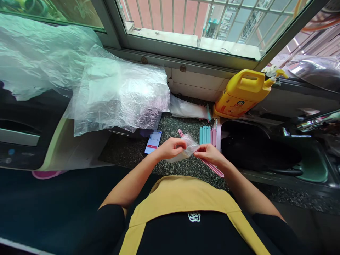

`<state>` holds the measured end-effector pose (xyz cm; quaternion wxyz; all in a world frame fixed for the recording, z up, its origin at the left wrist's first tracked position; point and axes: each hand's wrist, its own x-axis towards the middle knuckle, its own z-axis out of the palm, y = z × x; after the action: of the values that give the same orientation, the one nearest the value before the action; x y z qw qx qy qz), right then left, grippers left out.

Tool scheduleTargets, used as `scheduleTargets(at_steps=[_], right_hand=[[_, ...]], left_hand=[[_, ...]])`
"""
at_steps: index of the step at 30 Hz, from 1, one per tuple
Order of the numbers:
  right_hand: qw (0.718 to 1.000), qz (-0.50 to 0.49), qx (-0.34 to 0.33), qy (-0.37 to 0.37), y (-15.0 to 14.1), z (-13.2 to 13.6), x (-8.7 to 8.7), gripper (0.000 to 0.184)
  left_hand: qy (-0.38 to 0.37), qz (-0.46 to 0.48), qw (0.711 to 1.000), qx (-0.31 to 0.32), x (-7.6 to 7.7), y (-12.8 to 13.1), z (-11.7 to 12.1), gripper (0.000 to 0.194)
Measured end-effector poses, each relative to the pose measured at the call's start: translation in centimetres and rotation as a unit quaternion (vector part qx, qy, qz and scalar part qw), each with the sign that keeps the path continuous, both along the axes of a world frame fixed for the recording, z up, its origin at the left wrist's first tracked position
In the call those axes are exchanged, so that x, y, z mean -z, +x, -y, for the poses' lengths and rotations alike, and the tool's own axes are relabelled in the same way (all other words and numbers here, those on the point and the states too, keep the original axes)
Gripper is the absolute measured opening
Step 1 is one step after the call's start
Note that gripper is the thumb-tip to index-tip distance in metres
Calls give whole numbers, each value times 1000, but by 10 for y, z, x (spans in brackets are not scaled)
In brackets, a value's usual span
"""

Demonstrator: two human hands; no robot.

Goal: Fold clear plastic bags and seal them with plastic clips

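A small clear plastic bag [190,144] is stretched between my hands above the speckled counter. My left hand [173,147] has its fingers curled and closed on the bag's left side. At its right corner, my right hand [209,153] pinches the plastic between thumb and fingers. A long pink stick [215,170], like a bag-sealing clip, runs slantwise beneath the bag and my right hand; whether that hand also touches it I cannot tell. Just beyond lie several teal sticks [204,135] in a row, with pink sticks [213,136] beside them.
A lit phone [153,142] lies left of my hands. Large clear plastic sheets [122,92] cover things at left. Behind are a long clear bag [188,108] and a yellow jug [241,94]. At right, a sink [315,170] holds a black pan [260,152].
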<state>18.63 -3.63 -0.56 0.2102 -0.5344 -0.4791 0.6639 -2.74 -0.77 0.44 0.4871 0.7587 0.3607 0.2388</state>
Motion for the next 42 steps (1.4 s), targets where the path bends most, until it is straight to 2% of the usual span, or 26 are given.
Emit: scheduleTargets(at_steps=[8,13,16,19,23,28,33,38,42], right_hand=[[999,26,-27,22,-2,-2,-2,48],[998,36,-37,35,-3,-1,-4,51],[998,32,-35,37,-3,0,-5,50],[998,32,-25,38,-2,-1,-6,50],[998,30,-11,45,-2,-2,-4,48],[998,34,0,52,-2,-4,-5,46],[998,44,1,53,-3,-4,-6,44],[998,38,-4,41,-4,-3,-3,44],[999,38,-2,34,-5,-1,-1,45]], left_hand=[[13,-29,999,4,-1,1,-1,20],[-12,-1,1000,5,0,1,1,19],[-48,47,997,-30,3,0,4,14],[-67,99,987,-105,5,0,7,6],[-110,145,966,-182,12,0,9,19],[-212,181,931,-234,21,3,9,31],[-287,213,904,-235,26,8,6,42],[-274,218,901,-255,29,16,3,42],[-288,219,899,-245,29,16,3,45]])
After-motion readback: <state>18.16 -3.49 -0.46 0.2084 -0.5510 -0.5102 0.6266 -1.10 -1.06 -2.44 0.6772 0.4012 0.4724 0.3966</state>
